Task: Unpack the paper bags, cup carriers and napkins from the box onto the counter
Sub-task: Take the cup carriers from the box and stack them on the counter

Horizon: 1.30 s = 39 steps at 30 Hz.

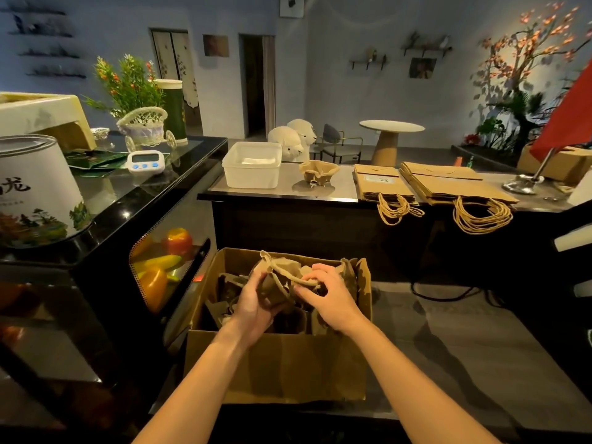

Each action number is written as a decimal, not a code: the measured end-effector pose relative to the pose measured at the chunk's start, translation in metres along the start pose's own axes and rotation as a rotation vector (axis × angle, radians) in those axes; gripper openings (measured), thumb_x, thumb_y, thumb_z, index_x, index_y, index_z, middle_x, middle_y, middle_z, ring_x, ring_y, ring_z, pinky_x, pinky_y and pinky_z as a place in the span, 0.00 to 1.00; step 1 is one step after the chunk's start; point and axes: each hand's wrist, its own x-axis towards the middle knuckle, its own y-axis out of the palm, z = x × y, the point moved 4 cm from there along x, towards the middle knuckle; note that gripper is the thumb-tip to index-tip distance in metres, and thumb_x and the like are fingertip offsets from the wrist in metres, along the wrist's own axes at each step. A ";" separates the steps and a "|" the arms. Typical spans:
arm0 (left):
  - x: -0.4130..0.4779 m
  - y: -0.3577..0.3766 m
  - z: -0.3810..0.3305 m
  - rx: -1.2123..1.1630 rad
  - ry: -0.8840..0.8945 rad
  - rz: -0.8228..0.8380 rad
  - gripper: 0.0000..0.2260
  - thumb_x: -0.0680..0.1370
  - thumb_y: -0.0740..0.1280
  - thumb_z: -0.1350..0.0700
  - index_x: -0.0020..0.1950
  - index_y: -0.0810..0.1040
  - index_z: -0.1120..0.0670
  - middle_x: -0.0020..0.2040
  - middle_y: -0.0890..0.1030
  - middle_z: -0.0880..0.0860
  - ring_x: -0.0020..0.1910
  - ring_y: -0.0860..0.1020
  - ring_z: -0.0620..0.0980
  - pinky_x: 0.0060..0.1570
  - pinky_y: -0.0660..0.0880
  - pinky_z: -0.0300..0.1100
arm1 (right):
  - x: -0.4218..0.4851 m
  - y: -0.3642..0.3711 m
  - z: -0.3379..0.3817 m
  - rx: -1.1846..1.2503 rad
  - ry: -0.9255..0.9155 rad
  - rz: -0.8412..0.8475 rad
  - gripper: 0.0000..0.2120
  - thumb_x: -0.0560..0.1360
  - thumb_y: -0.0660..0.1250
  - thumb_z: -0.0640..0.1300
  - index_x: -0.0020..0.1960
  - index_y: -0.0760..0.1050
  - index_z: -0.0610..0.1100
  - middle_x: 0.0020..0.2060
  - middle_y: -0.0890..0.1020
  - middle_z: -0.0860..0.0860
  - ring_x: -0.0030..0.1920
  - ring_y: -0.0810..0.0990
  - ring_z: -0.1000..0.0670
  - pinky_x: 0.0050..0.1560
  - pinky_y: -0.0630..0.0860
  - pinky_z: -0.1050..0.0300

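Observation:
An open cardboard box (278,363) stands on the floor below me, with more brown paper items inside. Over it, both hands hold a brown paper cup carrier (282,277). My left hand (256,302) grips its lower left side, and my right hand (330,296) pinches its rim and string handle. On the counter (288,187) lie one cup carrier (318,174) and two flat stacks of paper bags (381,184) (448,184), their twine handles hanging over the front edge. I see no napkins.
A white plastic tub (252,169) sits on the counter's left part. A black cabinet (105,203) on the left carries a tea tin, a timer and a plant basket. A flag stand (525,182) is at the counter's right end.

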 end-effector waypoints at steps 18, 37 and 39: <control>0.016 -0.005 0.004 0.107 -0.088 -0.075 0.25 0.86 0.47 0.41 0.57 0.82 0.49 0.53 0.86 0.52 0.59 0.81 0.54 0.54 0.79 0.50 | 0.017 0.007 0.003 -0.211 -0.128 0.122 0.19 0.80 0.63 0.60 0.65 0.79 0.53 0.76 0.66 0.56 0.76 0.58 0.53 0.78 0.55 0.41; 0.026 -0.006 0.003 0.103 -0.196 0.001 0.29 0.85 0.48 0.37 0.62 0.83 0.53 0.58 0.85 0.58 0.58 0.81 0.56 0.49 0.79 0.47 | 0.017 0.014 -0.010 -0.219 -0.289 0.166 0.16 0.76 0.65 0.45 0.62 0.78 0.53 0.68 0.77 0.55 0.75 0.65 0.55 0.80 0.49 0.50; 0.023 -0.001 0.005 0.149 -0.200 0.051 0.27 0.86 0.47 0.39 0.62 0.82 0.51 0.57 0.85 0.57 0.58 0.81 0.56 0.51 0.79 0.49 | 0.016 0.016 -0.011 -0.309 -0.282 0.223 0.15 0.74 0.61 0.59 0.56 0.78 0.55 0.67 0.78 0.55 0.74 0.67 0.52 0.80 0.52 0.46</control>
